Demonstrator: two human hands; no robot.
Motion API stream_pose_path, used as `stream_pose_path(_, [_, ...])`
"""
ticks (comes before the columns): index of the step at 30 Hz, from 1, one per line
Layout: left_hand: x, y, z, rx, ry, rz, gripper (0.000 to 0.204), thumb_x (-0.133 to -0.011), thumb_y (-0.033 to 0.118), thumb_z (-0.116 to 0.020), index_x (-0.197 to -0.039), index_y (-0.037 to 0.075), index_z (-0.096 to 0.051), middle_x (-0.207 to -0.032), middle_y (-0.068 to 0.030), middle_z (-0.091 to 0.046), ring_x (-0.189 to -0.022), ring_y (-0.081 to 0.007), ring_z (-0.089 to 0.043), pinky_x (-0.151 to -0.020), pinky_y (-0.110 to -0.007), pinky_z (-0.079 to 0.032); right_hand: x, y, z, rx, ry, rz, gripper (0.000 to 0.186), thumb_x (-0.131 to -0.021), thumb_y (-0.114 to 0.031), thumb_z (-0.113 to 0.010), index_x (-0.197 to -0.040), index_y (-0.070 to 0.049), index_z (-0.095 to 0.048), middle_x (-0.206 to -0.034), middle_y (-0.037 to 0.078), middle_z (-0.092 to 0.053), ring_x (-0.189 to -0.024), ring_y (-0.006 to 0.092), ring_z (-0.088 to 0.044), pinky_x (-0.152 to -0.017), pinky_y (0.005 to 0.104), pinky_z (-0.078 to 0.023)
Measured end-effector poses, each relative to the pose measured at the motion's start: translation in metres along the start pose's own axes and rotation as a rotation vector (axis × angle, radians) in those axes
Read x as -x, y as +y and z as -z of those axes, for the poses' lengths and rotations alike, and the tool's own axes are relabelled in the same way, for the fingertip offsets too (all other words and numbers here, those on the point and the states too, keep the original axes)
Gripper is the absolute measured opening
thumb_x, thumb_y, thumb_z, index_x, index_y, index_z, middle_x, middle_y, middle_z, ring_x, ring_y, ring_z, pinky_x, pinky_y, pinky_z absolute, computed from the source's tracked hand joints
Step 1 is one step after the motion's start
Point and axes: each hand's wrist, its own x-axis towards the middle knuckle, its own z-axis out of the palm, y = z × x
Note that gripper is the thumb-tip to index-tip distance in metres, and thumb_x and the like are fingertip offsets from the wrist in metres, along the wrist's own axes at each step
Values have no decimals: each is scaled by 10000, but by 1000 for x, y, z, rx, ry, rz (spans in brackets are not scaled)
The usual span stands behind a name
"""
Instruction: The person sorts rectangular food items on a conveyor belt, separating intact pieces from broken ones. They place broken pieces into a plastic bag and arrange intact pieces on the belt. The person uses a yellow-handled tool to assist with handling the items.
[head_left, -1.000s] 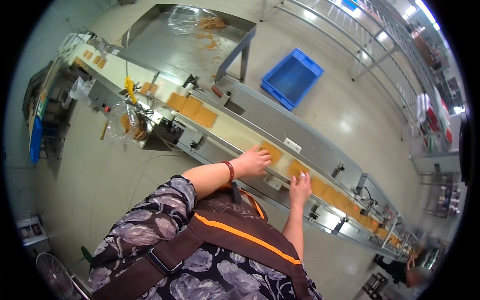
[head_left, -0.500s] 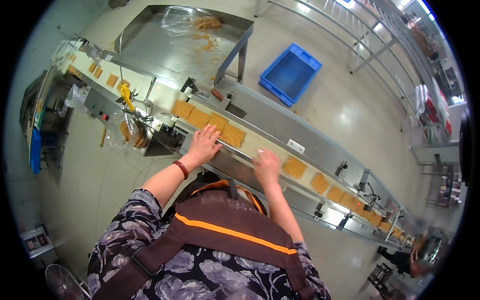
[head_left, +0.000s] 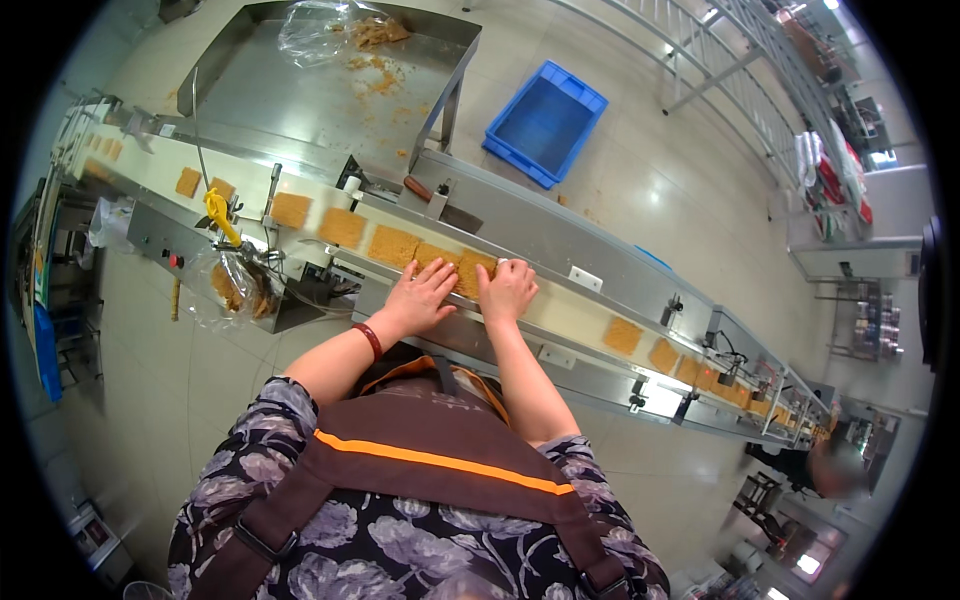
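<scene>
A row of golden-brown, crumbly square slabs lies on a pale conveyor belt in front of me. My left hand rests open, fingers spread, on the near part of one slab. Beside it, my right hand is closed, its fingers curled and its thumb against the right side of the neighbouring slab. Something small and white shows at its fingertips; I cannot make out what. Leftward along the belt come another slab almost touching the row and a separate one.
Beyond the belt, a knife with a brown handle lies on the metal ledge. A steel tray table holds crumbs and a plastic bag. A blue crate stands on the floor. A yellow-handled tool sits at left; more slabs lie rightward.
My right hand has moved left and now meets the slab row beside my left hand. More slabs have come in from the left. The view has shifted slightly.
</scene>
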Motion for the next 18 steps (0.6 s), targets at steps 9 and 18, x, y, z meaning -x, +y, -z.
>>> stream_pose_path(9, [-11, 27, -4, -20, -37, -76, 595, -931, 449, -516, -1415, 116, -426, -1509, -76, -373, -1410, -255, -314, -1096, -541, -269, 22, 118, 8, -872, -25, -593, 287, -845, -139, -700, -1049, -41, -524, -869, 83, -607, -746, 168, -630, -666, 337, -528])
stream_pose_path(18, [-16, 50, -17, 4, 31, -73, 602, -920, 444, -536, -1412, 115, -428, -1503, -129, -366, -1411, -278, -309, -1093, -535, -272, 61, 148, 46, -356, -181, -320, 275, -835, -212, -670, -1062, -59, -641, -1084, 108, -609, -973, 266, -594, -829, 384, -489])
